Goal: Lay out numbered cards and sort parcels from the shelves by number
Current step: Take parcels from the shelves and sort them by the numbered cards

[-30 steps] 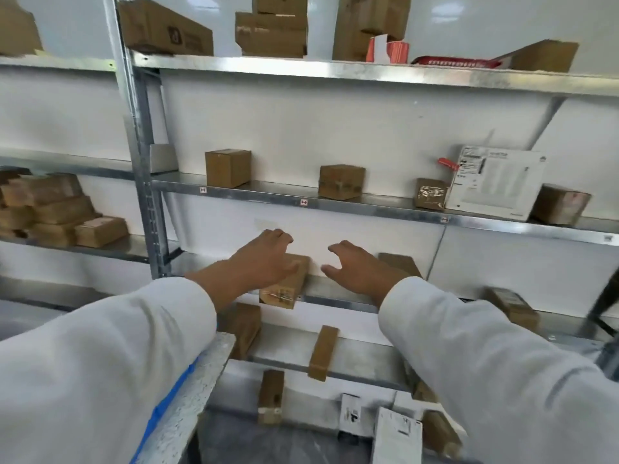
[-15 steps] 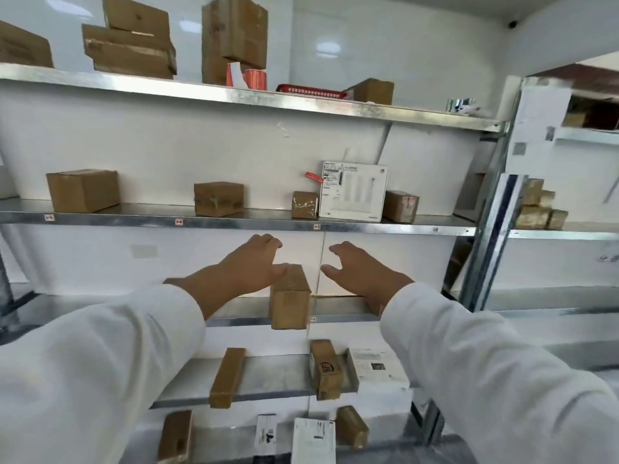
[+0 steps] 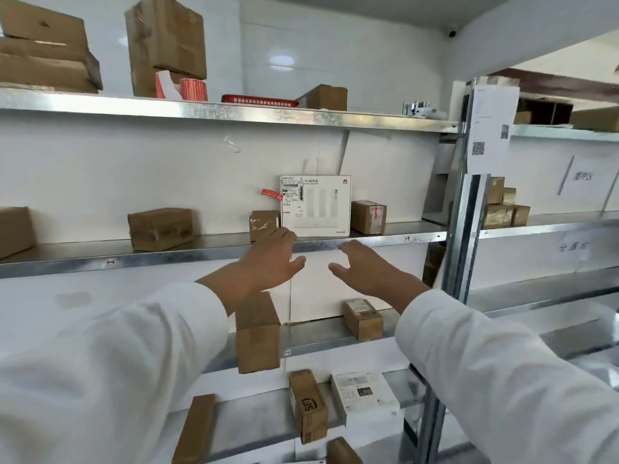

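Both my hands are raised in front of the metal shelving (image 3: 201, 252), palms facing each other, holding nothing. My left hand (image 3: 271, 259) is open just below a small taped brown parcel (image 3: 263, 224). My right hand (image 3: 365, 269) is open under the shelf edge, below a flat white box (image 3: 321, 209) with a shipping label. A brown parcel (image 3: 368, 216) stands right of the white box. Another brown parcel (image 3: 160, 228) sits further left. One shelf down stand a tall brown parcel (image 3: 258, 339) and a small labelled parcel (image 3: 363, 318).
The top shelf carries large cardboard boxes (image 3: 167, 41), red tape rolls (image 3: 193, 89) and a red basket (image 3: 259, 99). A steel upright (image 3: 467, 236) stands to the right, with more parcels (image 3: 504, 209) beyond it. Lower shelves hold several parcels and a white box (image 3: 365, 395).
The view has swung right and up along the shelving. Both hands have risen from the lower shelf's brown parcel to the level of the shelf with the white box, still empty.
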Demonstrator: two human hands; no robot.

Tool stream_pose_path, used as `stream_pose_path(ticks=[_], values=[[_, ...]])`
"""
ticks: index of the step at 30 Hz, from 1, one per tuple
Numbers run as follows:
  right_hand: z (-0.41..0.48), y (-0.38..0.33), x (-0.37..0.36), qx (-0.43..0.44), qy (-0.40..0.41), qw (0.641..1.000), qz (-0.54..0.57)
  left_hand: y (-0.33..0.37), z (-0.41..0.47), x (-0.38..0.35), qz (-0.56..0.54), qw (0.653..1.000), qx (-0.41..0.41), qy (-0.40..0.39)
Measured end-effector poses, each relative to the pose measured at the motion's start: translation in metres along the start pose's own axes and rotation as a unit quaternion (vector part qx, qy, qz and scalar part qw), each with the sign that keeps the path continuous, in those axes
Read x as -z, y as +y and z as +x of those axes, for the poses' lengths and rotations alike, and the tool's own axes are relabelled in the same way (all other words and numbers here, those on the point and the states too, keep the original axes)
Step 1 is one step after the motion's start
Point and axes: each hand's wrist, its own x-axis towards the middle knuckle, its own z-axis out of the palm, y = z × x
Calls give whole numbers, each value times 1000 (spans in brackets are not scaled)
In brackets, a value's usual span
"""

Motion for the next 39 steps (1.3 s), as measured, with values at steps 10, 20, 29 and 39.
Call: stream_pose_path(ticks=[10, 20, 29, 39], values=[[128, 39, 13, -44, 24, 999, -21, -31, 143, -28, 16, 1000, -11, 13], [233, 90, 1, -54, 39, 998, -14, -43, 245, -86, 20, 1000, -18, 3], [309, 157, -6, -35, 78, 995, 50, -53, 306, -116, 38, 993, 103, 43], [371, 189, -31, -33, 45, 980, 191, -71, 335, -126, -46, 947, 311, 66]])
